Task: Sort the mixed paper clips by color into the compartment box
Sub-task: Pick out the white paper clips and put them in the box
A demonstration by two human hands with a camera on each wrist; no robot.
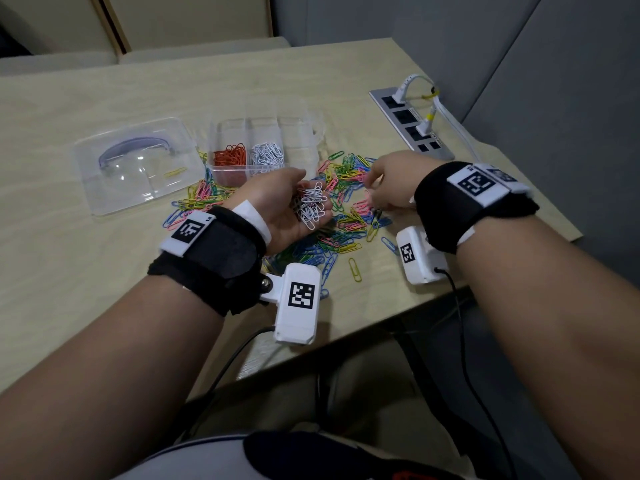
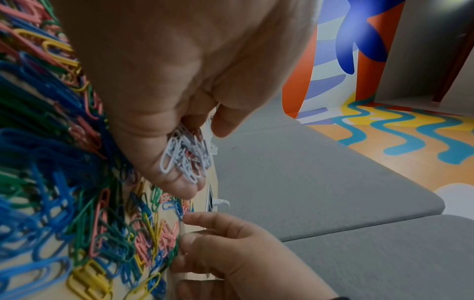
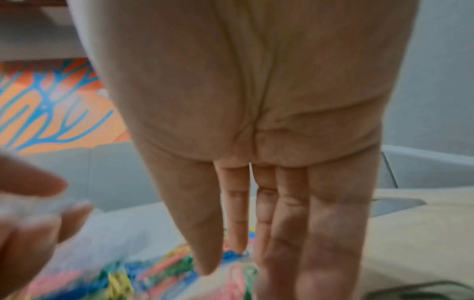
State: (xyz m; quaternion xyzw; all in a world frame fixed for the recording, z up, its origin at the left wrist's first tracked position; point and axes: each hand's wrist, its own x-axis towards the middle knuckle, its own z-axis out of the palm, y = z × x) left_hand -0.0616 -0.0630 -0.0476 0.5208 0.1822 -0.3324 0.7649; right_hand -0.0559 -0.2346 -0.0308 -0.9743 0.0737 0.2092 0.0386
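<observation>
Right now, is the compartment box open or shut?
Open. The compartment box has no cover; orange clips and white clips lie exposed inside, and its clear lid lies flat on the table to its left.

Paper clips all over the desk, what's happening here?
A person is sorting them by color. The left hand cups a batch of white paper clips; the right hand reaches into the mixed pile. The compartment box already has orange clips and white clips in separate compartments.
</observation>
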